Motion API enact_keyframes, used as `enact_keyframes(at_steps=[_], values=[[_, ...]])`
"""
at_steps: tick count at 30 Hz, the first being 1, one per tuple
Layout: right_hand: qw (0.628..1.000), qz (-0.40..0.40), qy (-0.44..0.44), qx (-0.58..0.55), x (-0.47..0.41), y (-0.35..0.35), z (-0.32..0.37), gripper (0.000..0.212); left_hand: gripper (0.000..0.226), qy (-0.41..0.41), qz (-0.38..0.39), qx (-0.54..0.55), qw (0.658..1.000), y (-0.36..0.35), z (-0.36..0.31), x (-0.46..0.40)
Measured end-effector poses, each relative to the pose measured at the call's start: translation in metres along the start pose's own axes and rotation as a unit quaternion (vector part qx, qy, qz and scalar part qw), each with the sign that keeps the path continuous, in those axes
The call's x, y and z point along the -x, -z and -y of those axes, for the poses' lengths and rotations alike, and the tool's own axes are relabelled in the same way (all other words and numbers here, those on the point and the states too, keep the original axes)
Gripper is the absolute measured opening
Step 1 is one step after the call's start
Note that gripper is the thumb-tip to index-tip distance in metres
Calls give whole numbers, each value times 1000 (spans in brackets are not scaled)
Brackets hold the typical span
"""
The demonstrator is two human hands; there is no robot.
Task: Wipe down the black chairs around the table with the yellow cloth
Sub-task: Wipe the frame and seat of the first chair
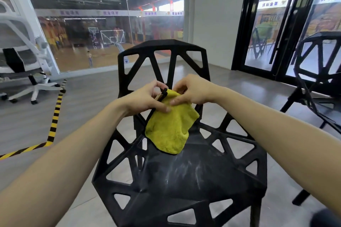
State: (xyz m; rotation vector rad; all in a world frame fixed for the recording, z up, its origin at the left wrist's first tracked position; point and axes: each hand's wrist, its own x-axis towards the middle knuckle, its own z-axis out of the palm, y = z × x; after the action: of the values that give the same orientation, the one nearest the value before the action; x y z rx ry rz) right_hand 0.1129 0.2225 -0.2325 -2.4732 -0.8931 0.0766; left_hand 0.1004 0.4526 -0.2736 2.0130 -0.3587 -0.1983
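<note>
A black chair (184,180) with triangular cut-outs stands right in front of me, its seat streaked with pale dust. The yellow cloth (169,127) hangs above the seat, just before the backrest. My left hand (145,97) pinches the cloth's upper left edge, where a small black loop and tag stick out. My right hand (191,91) pinches the upper right edge, fingers curled round the fabric. A second black chair (317,72) of the same kind stands at the right.
A white office chair (24,64) on castors stands at the left by a glass wall. Yellow-and-black tape (53,125) runs across the grey floor. Black-framed glass doors (284,24) are at the back right.
</note>
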Motion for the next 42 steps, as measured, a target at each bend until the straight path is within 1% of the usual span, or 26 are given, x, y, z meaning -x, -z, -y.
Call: enact_keyframes(at_steps=[2, 3, 5, 6, 7, 8, 10, 12, 14, 15, 16, 18, 19, 20, 21, 22, 24, 25, 26, 29, 30, 32, 33, 35, 39, 42], values=[[1000, -14, 15, -6, 0, -3, -8, 11, 77, 45, 57, -59, 996, -2, 25, 4], [999, -23, 16, -17, 0, -6, -13, 10, 69, 67, 85, -115, 987, -8, 39, 5], [998, -36, 6, -47, 2, -8, -26, 10, 39, 104, 100, -191, 971, -18, 64, 1], [998, -34, -1, -46, 2, -9, -36, 10, 22, 107, 85, -199, 970, -22, 72, -2], [999, -25, -12, -32, 2, -9, -48, 9, 14, 96, 62, -208, 971, -23, 77, -4], [999, -17, -28, -7, 0, -9, -63, 10, 13, 72, 25, -231, 970, -20, 82, -10], [997, -11, -65, 31, -5, -10, -94, 21, 12, 16, -66, -285, 956, -12, 90, -21], [995, -52, -83, 28, -9, -18, -118, 40, 17, -11, -140, -309, 941, -9, 94, -30], [990, -112, -78, 21, -8, -34, -129, 52, 19, -31, -167, -360, 917, -16, 94, -35], [990, -110, -78, 29, -5, -46, -134, 52, 20, -38, -152, -397, 904, -21, 97, -37], [992, -79, -84, 52, -1, -58, -138, 52, 22, -33, -118, -432, 894, -27, 101, -37], [977, 76, -119, 157, 5, -86, -150, 51, 31, 5, -15, -455, 890, -38, 116, -34], [954, 155, -135, 217, 8, -98, -156, 49, 34, 27, 28, -455, 890, -41, 126, -31], [935, 195, -150, 256, 8, -108, -160, 45, 33, 37, 52, -460, 886, -43, 135, -26], [932, 193, -155, 263, 6, -115, -161, 42, 29, 36, 57, -470, 880, -42, 143, -21], [942, 163, -154, 248, 1, -119, -158, 40, 22, 33, 50, -481, 875, -40, 149, -15], [970, 75, -109, 204, -15, -127, -148, 38, 15, 33, 17, -502, 864, -37, 156, -1], [979, 53, -82, 180, -26, -134, -146, 38, 18, 32, -3, -528, 848, -36, 158, 9], [982, 62, -55, 170, -37, -144, -143, 44, 23, 26, -19, -569, 822, -35, 161, 20], [958, 170, -34, 226, -51, -193, -151, 72, 41, 23, -19, -716, 698, -29, 177, 53], [956, 171, -35, 236, -51, -207, -161, 78, 44, 18, -10, -746, 666, -28, 182, 60], [963, 136, -33, 232, -52, -221, -180, 87, 44, -8, -10, -775, 632, -27, 188, 65], [965, 125, -32, 230, -55, -221, -184, 88, 41, -18, -16, -780, 625, -26, 190, 63], [965, 124, -32, 228, -60, -216, -189, 81, 38, -34, -21, -773, 633, -23, 191, 52], [964, 112, -75, 229, -68, -216, -180, 72, 33, -32, -21, -772, 635, -3, 202, 28], [967, 142, -59, 204, -35, -224, -155, 66, 29, -32, -21, -772, 635, 5, 210, 14]])
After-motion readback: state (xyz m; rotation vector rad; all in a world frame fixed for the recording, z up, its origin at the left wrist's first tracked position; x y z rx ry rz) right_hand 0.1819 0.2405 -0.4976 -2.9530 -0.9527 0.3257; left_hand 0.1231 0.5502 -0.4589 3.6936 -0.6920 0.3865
